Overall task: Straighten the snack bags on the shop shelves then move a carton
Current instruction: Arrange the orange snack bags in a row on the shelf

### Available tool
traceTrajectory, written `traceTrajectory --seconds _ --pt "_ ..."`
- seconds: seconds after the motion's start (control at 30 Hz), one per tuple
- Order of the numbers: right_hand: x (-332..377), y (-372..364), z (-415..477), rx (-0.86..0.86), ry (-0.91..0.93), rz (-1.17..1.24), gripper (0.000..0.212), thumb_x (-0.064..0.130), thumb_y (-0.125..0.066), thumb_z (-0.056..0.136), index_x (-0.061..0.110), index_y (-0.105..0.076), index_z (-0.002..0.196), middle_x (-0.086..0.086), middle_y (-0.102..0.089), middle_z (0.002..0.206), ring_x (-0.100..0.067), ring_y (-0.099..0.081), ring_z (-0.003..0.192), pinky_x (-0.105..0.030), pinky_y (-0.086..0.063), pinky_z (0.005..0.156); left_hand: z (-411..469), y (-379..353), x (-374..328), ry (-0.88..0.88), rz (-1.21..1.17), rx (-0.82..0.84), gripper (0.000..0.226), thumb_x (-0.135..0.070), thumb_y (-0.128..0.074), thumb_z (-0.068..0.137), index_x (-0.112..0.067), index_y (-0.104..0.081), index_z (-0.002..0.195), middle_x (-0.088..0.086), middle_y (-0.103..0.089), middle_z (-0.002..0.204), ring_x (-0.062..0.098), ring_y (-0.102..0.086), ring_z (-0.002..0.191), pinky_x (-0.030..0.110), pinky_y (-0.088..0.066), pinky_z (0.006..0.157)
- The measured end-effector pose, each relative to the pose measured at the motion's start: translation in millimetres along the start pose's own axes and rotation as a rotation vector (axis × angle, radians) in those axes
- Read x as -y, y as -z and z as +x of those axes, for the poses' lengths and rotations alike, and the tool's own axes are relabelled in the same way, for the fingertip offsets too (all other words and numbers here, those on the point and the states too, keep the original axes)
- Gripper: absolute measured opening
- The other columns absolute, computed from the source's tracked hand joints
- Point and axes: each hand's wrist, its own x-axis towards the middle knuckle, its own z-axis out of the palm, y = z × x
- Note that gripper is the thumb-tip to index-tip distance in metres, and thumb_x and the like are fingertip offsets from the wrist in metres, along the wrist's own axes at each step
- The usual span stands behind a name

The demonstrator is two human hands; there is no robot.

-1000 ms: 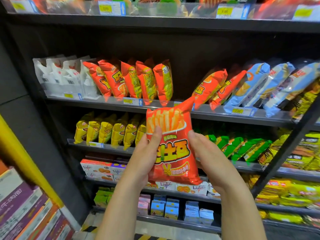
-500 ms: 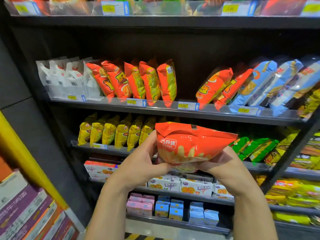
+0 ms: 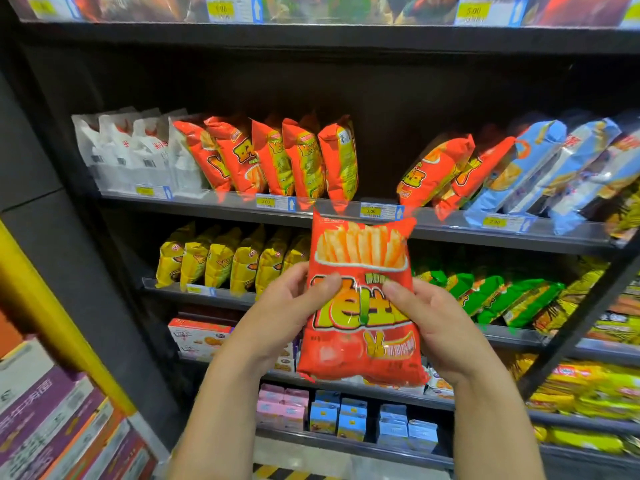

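I have both hands, left [image 3: 287, 306] and right [image 3: 436, 317], each grip pinching the red fries bag [image 3: 360, 306] upright. Sliding it into the gap [image 3: 377, 168] carelessly could topple the leaning orange bags [image 3: 433, 171] off the shelf [image 3: 450, 226].

You've got bright overhead light; glare on the shelf [image 3: 450, 233] front strips, dark shadow at shelf backs. Wide-angle bend at frame edges; top row and bag [image 3: 360, 306] print slightly blurred.

L hand [image 3: 291, 306] & R hand [image 3: 436, 323] raised, thumbs fwd, fingers curled in grip
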Motion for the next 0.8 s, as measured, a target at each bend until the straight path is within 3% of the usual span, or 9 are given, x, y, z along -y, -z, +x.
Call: traceTrajectory --seconds 0.07,0.17,0.27,0.37,0.47,0.53,0.67,0.73,0.8 --pt "2.9 -7.9 2.7 -0.026 -0.05 0.082 0.06 0.06 -0.086 0.07 0.011 -0.08 0.103 -0.021 -0.079 0.104 -0.032 -0.079 0.088 -0.041 -0.064 0.076 2.7 -3.8 0.0 0.089 -0.085 -0.042 0.059 -0.054 -0.077 0.088 -0.015 -0.066 0.132 0.011 -0.078 0.119 0.032 -0.076 0.11 0.055 -0.057 0.102" --pt "15.2 -17.9 -0.8 -0.056 -0.149 0.113 0.039 0.038 -0.066 0.095 0.003 -0.077 0.106 -0.015 -0.08 0.082 -0.02 -0.078 0.066 -0.027 -0.062 0.058 4.3 -8.7 -4.9 0.187 -0.126 -0.064 0.045 -0.054 -0.066 0.095 -0.018 -0.077 0.12 0.01 -0.08 0.112 0.03 -0.078 0.105 0.053 -0.056 0.103" --pt "36.2 -26.6 -8.2 -0.098 -0.183 0.061 0.032 0.035 -0.056 0.103 0.012 -0.072 0.088 0.005 -0.068 0.048 0.0 -0.063 0.039 -0.01 -0.042 0.036 5.8 -8.9 -6.8 0.223 -0.133 -0.064 0.044 -0.055 -0.062 0.097 -0.019 -0.077 0.119 0.008 -0.081 0.109 0.026 -0.079 0.102 0.045 -0.06 0.096" --pt "44.2 -32.4 -10.5 -0.117 -0.203 0.062 0.037 0.033 -0.059 0.103 0.011 -0.068 0.074 0.002 -0.065 0.044 -0.003 -0.06 0.034 -0.012 -0.039 0.031 6.1 -8.4 -4.7 0.204 -0.13 -0.091 0.047 -0.054 -0.067 0.093 -0.018 -0.074 0.123 0.009 -0.081 0.108 0.028 -0.079 0.1 0.047 -0.061 0.093" --pt "13.1 -23.4 4.5 -0.072 -0.207 0.21 0.032 0.038 -0.066 0.095 0.008 -0.077 0.098 -0.014 -0.08 0.081 -0.019 -0.079 0.069 -0.027 -0.063 0.06 7.9 -7.5 1.2 0.137 -0.148 -0.136 0.059 -0.05 -0.075 0.084 -0.013 -0.068 0.128 0.012 -0.08 0.111 0.033 -0.078 0.103 0.055 -0.059 0.098" --pt "5.4 -26.5 4.4 -0.045 -0.197 0.31 0.046 0.045 -0.067 0.089 0.012 -0.074 0.12 -0.019 -0.078 0.109 -0.034 -0.079 0.095 -0.045 -0.064 0.083 8.4 -8.1 3.7 0.087 -0.133 -0.158 0.065 -0.05 -0.078 0.075 -0.016 -0.066 0.129 0.01 -0.08 0.111 0.032 -0.078 0.102 0.053 -0.061 0.095" --pt "-4.5 -28.5 4.5 -0.082 -0.068 0.25 0.044 0.04 -0.066 0.092 0.016 -0.065 0.129 -0.016 -0.078 0.114 -0.034 -0.078 0.1 -0.047 -0.064 0.086 7.6 -7.4 6.2 0.048 -0.125 -0.226 0.076 -0.057 -0.082 0.07 -0.026 -0.058 0.135 0.006 -0.079 0.116 0.026 -0.08 0.097 0.044 -0.064 0.081" --pt "-10.5 -28.1 6.6 -0.104 -0.013 0.215 0.045 0.035 -0.068 0.093 0.016 -0.062 0.134 -0.015 -0.078 0.116 -0.036 -0.076 0.104 -0.052 -0.061 0.091 7.5 -6.1 8.2 -0.011 -0.022 -0.305 0.081 -0.063 -0.085 0.071 -0.033 -0.053 0.138 -0.003 -0.072 0.127 0.015 -0.076 0.104 0.041 -0.064 0.083" --pt "-12.6 -28.8 7.9 -0.16 0.04 0.142 0.05 0.038 -0.075 0.09 0.019 -0.062 0.134 -0.011 -0.078 0.118 -0.034 -0.076 0.106 -0.057 -0.059 0.095 5.4 -4.7 9.8 -0.138 0.164 -0.437 0.064 -0.051 -0.082 0.083 -0.037 -0.053 0.138 -0.014 -0.065 0.126 0.002 -0.067 0.109 0.029 -0.058 0.086"
